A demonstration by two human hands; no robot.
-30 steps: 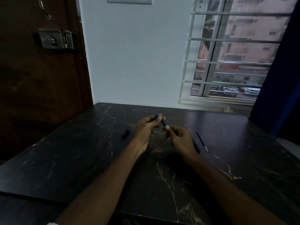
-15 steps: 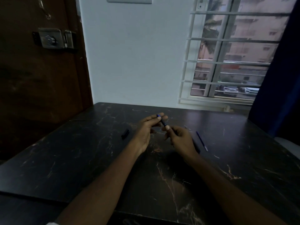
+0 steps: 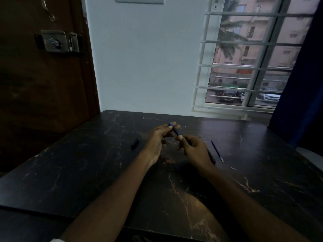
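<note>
Over the middle of a dark marble-patterned table (image 3: pixel 87 172), both hands hold a short dark pen part with a blue end (image 3: pixel 174 130). My left hand (image 3: pixel 157 138) pinches its far blue end between thumb and fingertips. My right hand (image 3: pixel 194 149) grips its near end with curled fingers. A thin blue refill (image 3: pixel 217 151) lies on the table just right of my right hand. A dark pen barrel (image 3: pixel 211 155) lies partly hidden beside that hand. A small black cap (image 3: pixel 135 143) lies left of my left hand.
A brown wooden door with a metal latch (image 3: pixel 56 41) stands at the left. Behind the table are a white wall and a barred window (image 3: pixel 244 67). A dark blue curtain (image 3: pixel 304 75) hangs at the right edge.
The hands and the pen part stay in nearly the same place; my left fingers have shifted slightly on the blue end.
</note>
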